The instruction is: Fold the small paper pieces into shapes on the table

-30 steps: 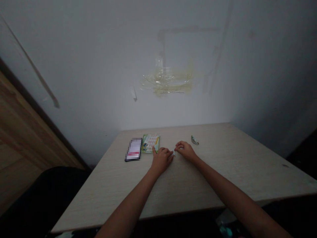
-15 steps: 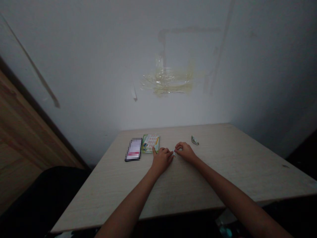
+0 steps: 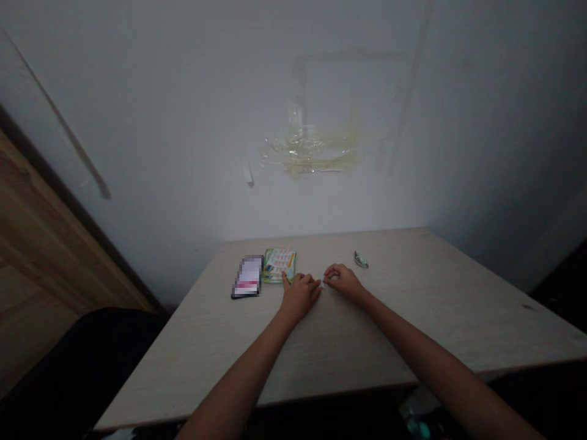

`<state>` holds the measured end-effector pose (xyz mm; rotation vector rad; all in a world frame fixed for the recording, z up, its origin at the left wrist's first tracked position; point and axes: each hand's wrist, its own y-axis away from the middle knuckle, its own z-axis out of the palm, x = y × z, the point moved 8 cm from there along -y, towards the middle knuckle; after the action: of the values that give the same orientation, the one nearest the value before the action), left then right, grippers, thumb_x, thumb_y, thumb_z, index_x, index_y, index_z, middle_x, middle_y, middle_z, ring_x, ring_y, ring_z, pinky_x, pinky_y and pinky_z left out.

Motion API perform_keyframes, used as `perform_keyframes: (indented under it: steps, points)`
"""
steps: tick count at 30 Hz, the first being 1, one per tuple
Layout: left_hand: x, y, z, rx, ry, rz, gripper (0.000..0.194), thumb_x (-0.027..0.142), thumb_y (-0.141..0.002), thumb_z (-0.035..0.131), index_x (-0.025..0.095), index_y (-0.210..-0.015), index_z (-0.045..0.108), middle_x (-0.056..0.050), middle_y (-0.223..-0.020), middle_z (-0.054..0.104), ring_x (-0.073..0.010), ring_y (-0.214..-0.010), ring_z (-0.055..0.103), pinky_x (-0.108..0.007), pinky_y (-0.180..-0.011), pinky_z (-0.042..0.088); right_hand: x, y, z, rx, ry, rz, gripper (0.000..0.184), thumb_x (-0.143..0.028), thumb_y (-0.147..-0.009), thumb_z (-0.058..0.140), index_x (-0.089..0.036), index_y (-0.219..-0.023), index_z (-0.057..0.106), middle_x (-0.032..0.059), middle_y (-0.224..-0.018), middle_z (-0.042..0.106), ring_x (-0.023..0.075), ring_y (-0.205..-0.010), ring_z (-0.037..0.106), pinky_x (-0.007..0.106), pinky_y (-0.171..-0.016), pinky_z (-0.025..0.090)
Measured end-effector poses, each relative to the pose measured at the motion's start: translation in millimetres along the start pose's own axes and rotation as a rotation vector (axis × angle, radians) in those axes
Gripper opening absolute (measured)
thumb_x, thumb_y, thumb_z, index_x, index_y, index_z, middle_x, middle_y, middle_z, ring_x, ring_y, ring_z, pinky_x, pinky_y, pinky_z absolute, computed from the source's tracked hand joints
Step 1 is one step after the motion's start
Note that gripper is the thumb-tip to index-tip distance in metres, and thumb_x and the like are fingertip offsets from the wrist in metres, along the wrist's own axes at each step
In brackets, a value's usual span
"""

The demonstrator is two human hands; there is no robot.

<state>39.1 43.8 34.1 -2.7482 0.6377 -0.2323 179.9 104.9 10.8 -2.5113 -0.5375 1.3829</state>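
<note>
A small whitish piece [image 3: 323, 284], too small to name, lies between my hands on the table. Its left end meets the fingertips of my left hand [image 3: 299, 294], which rests on the tabletop with the thumb spread away from the fingers. My right hand [image 3: 343, 281] pinches at the other side of this piece with thumb and forefinger, the other fingers curled. Just beyond the left thumb is a green and white printed packet [image 3: 279, 264], lying flat. A small crumpled wrapper [image 3: 361, 260] sits past the right hand.
A phone [image 3: 248, 277] with a blurred screen lies left of the packet. The pale wooden table [image 3: 206, 354] meets a wall [image 3: 183, 122] bearing old clear tape [image 3: 316, 150]. A dark rounded shape [image 3: 92, 354] stands left of the table, near brown wooden panelling [image 3: 41, 232].
Hardly anything differs. The fingers of my right hand have shifted very slightly at the small whitish piece; my left hand stays in place.
</note>
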Motion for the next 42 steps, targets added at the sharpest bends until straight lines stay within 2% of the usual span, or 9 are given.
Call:
perform_keyframes:
  steps: [6, 21, 32, 42]
  points:
    - [-1, 1, 1.6, -0.013, 0.013, -0.004, 0.031, 0.041, -0.096, 0.043, 0.036, -0.12, 0.061, -0.003, -0.11, 0.065, -0.0247, -0.113, 0.05, -0.076, -0.105, 0.009, 6, -1, 2, 0.009, -0.095, -0.035, 0.02, -0.032, -0.073, 0.07, -0.018, -0.087, 0.064, 0.004, -0.09, 0.068, 0.0171, -0.083, 0.067, 0.032, -0.084, 0.05]
    - [0, 1, -1.6, 0.015, 0.003, -0.001, 0.029, 0.04, -0.095, 0.044, 0.037, -0.118, 0.062, -0.003, -0.108, 0.066, -0.0249, -0.111, 0.051, -0.077, -0.105, 0.006, -6, 1, -2, -0.002, 0.062, -0.031, 0.013, -0.028, -0.072, 0.071, -0.019, -0.081, 0.066, 0.0034, -0.083, 0.069, 0.0191, -0.082, 0.065, 0.033, -0.083, 0.047]
    - [-1, 0, -0.3, 0.016, 0.006, 0.002, 0.03, 0.041, -0.096, 0.043, 0.038, -0.118, 0.062, -0.003, -0.108, 0.066, -0.0244, -0.112, 0.051, -0.075, -0.107, 0.005, 8, 0, 2, -0.032, -0.134, 0.022, 0.021, -0.029, -0.069, 0.071, -0.018, -0.085, 0.063, 0.0023, -0.084, 0.069, 0.0171, -0.078, 0.067, 0.031, -0.079, 0.051]
    - [0, 0, -0.2, 0.026, 0.004, 0.007, 0.029, 0.04, -0.095, 0.045, 0.037, -0.118, 0.062, -0.002, -0.107, 0.066, -0.0244, -0.11, 0.052, -0.076, -0.106, 0.005, -11, 2, -3, -0.012, 0.131, -0.086, 0.01, -0.025, -0.072, 0.069, -0.02, -0.08, 0.066, 0.0034, -0.081, 0.069, 0.0208, -0.085, 0.063, 0.033, -0.082, 0.046]
